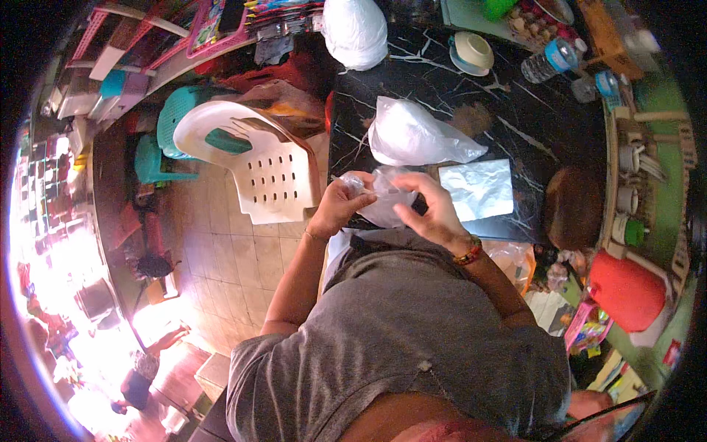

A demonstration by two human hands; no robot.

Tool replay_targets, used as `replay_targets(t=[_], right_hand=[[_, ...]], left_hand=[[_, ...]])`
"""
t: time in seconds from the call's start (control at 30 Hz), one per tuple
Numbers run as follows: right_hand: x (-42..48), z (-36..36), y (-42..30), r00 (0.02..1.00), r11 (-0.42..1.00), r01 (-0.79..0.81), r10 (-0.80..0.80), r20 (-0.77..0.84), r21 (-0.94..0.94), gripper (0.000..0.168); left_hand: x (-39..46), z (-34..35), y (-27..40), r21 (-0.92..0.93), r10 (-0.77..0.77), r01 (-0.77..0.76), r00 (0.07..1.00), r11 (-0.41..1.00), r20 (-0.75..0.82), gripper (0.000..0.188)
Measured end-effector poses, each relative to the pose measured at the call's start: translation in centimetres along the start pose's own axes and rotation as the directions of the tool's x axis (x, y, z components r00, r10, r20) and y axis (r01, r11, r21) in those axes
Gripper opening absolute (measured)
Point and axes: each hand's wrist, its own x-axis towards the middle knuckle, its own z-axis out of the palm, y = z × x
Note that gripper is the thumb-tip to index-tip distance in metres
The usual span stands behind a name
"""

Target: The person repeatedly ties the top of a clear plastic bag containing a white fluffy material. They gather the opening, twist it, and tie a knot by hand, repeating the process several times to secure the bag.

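Note:
Between my two hands is a clear plastic bag, held just above the near edge of a black marbled table. My left hand pinches a gathered part of it between thumb and fingers. The fingers of my right hand are spread and curved at the bag's other side; whether they grip the film I cannot tell. Just beyond my hands lies a white plastic bag, bulging at its left and tapering to the right. A flat, creased white sheet rests to the right of my right hand.
A full white bag and a pale bowl stand at the table's far side. Water bottles are at the far right. To the left are a white plastic chair and teal chairs. A brown stool is at the right.

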Motion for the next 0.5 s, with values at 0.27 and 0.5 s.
replay_targets(t=[0.27,0.5], right_hand=[[3.0,2.8,-1.5,0.954,0.951,-0.29,0.297,-0.049,0.109,0.015],[3.6,5.8,-2.4,0.963,0.988,-0.149,0.151,-0.223,0.029,0.011]], left_hand=[[1.1,-0.5,4.1,0.086,0.155,-0.154,0.988,0.984,-0.009,0.026],[0.7,-3.1,5.6,0.062,0.062,-0.069,0.993,0.996,0.104,0.031]])
